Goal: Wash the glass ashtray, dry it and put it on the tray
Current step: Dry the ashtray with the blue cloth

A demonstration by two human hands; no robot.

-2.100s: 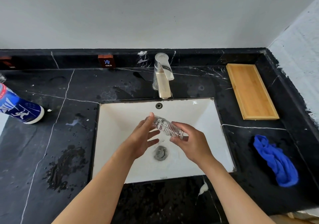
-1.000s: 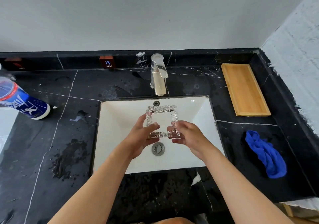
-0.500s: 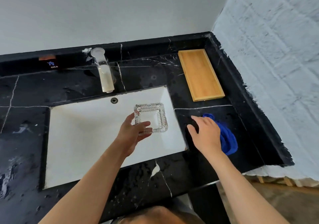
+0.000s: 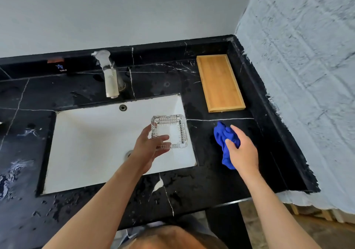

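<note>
The square clear glass ashtray (image 4: 170, 130) with ribbed edges is held over the right side of the white sink (image 4: 92, 139). My left hand (image 4: 148, 149) grips its lower left corner. My right hand (image 4: 240, 150) is closed on the blue cloth (image 4: 223, 135), which is bunched up just above the black counter, right of the sink. The wooden tray (image 4: 219, 82) lies bare at the back right of the counter, beyond the cloth.
A metal faucet (image 4: 109, 76) stands behind the sink. The black marble counter (image 4: 211, 177) is wet, with water patches at the left. A rough white wall (image 4: 307, 76) bounds the counter on the right. The counter's front edge drops off near my body.
My right hand let go of the ashtray, reached right to the blue cloth and closed on it. The left hand alone now holds the ashtray over the sink's right side. The view swung right.
</note>
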